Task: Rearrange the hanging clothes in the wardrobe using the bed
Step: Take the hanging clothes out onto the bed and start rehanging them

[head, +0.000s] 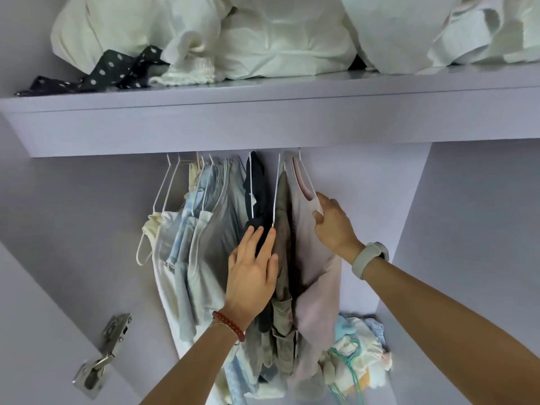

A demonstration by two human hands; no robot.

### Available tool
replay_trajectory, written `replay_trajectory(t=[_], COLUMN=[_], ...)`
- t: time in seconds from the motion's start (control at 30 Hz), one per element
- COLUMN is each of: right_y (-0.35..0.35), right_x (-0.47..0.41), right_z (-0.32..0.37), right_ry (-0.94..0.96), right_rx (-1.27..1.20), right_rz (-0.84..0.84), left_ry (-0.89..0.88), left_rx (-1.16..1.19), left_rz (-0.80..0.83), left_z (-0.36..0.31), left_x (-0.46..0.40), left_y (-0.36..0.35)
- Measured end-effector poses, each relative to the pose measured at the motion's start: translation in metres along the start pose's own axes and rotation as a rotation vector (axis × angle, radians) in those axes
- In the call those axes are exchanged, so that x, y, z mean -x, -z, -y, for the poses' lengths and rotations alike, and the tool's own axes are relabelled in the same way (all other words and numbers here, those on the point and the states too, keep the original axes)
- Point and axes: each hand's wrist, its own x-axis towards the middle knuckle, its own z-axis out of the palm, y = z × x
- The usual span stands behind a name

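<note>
Several garments hang on white wire hangers under the wardrobe shelf (263, 124). From left: cream and pale blue tops (181, 244), a grey piece (225, 217), a black garment (258, 194), an olive garment (282, 229) and a pale pink top (309, 252). My left hand (252, 273), fingers spread, lies flat against the black and olive garments and holds nothing. My right hand (333, 223) pinches the shoulder of the pink top at its hanger end. The rail is hidden behind the shelf front. No bed is in view.
White bedding and bags (263, 36) and a black dotted cloth (117, 71) fill the shelf top. A pile of folded pastel clothes (356, 352) lies at the wardrobe bottom right. A metal door hinge (102, 358) sits on the left wall.
</note>
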Motion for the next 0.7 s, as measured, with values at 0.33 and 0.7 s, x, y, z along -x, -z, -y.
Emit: replay_trajectory(t=[0.33, 0.7], right_y=[0.025, 0.053], right_x=[-0.003, 0.178], right_z=[0.01, -0.05], right_ry=[-0.028, -0.531], right_rx=[-0.174, 0.179], right_rz=[-0.311, -0.063], left_ry=[0.044, -0.121], left_rx=[-0.045, 0.549], left_rz=[-0.025, 0.184], left_z=[0.006, -0.061], left_x=[-0.011, 0.003], left_y=[0.004, -0.027])
